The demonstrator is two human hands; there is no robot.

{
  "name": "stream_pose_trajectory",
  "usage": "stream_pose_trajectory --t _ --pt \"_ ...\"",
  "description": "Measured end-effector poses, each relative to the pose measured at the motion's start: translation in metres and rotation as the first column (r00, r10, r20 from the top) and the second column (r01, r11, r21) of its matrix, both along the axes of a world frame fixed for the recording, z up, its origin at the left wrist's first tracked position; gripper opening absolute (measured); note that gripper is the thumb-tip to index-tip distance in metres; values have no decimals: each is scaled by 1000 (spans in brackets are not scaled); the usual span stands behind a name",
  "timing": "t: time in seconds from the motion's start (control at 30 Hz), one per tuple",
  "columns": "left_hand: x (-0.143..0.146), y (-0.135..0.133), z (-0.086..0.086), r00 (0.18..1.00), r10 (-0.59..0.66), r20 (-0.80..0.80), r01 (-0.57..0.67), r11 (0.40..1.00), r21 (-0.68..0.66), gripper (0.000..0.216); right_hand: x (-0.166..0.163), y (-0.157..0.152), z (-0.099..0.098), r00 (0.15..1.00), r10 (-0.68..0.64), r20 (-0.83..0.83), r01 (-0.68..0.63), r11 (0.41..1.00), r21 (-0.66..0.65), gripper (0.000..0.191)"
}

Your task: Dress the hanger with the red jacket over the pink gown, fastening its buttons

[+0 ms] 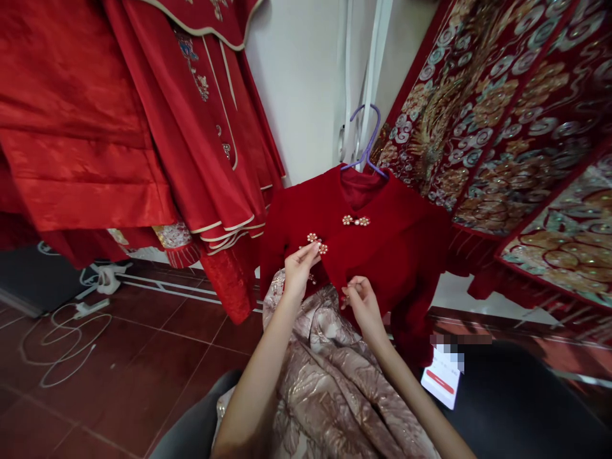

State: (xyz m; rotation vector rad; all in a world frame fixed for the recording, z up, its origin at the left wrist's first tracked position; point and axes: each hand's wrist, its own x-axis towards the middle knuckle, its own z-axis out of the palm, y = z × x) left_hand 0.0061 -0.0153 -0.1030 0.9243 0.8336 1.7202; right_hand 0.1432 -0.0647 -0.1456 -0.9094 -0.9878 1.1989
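Note:
A dark red velvet jacket (382,236) hangs on a purple hanger (366,137) in front of me. It has pearl flower clasps: one (356,220) near the collar and one (317,243) lower left. My left hand (299,271) pinches the jacket's front edge at the lower left clasp. My right hand (361,303) is closed on the jacket's lower front edge, around a small clasp. A beige brocade skirt (329,376) hangs below the jacket, over my forearms.
Red satin robes (143,127) hang at the left. Embroidered red and gold garments (516,127) fill the right. A phone (442,379) with a lit screen lies on a black surface at the lower right. White cables (62,331) lie on the red tile floor.

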Motion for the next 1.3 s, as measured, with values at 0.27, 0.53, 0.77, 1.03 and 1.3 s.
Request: stream_pose_trajectory --t 0.27,0.53,0.77,1.03,1.3 --pt "10 3 8 995 103 -1 -103 991 -85 23 0 -1 0 1000 28 -2 -28 999 22 28" --pt "27 15 39 926 48 -375 -14 995 95 13 3 -2 1 998 32 53 -34 999 41 25" --pt "34 26 78 251 497 -831 61 848 526 26 9 0 4 983 -54 174 30 990 141 19" --pt "26 32 107 -162 685 -710 301 720 626 25 21 5 8 955 -202 218 154 963 221 15" --pt "24 36 115 -99 665 -740 425 701 573 15 25 7 7 957 -226 183 182 956 230 14"
